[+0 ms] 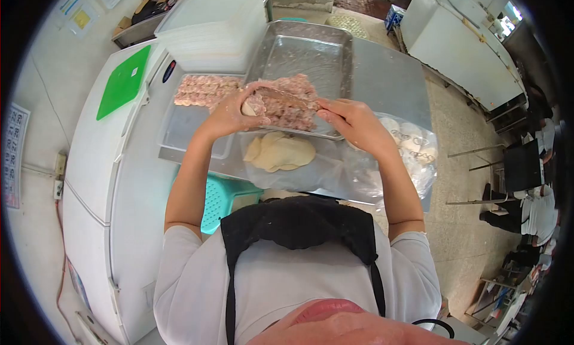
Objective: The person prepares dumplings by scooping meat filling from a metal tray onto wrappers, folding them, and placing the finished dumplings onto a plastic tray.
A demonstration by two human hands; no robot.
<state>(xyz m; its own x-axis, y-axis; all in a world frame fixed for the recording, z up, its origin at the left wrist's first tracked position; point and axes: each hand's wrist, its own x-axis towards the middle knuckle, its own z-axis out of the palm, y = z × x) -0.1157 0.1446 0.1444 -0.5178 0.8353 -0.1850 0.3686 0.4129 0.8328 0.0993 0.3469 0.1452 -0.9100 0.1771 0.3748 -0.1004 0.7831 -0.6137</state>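
Observation:
My left hand (236, 113) is curled around a pale dough wrapper (249, 109) with pinkish minced filling at its top. It is over the near left part of a metal tray (287, 37) that holds a heap of minced meat (293, 115). My right hand (353, 123) grips the handle end of a thin, flat utensil (293, 97), perhaps a spatula. The blade reaches left across the meat toward my left hand; its tip is hard to make out. Nearer to me, a stack of dough wrappers (280, 152) lies on clear plastic.
Left of the metal tray, a plastic tray (190, 130) holds rows of filled dumplings (206, 89). Stacked white trays (209, 34) stand behind it. A plastic bag with pale dough rounds (409, 143) lies at the right. Under the table's edge is a turquoise stool (222, 203).

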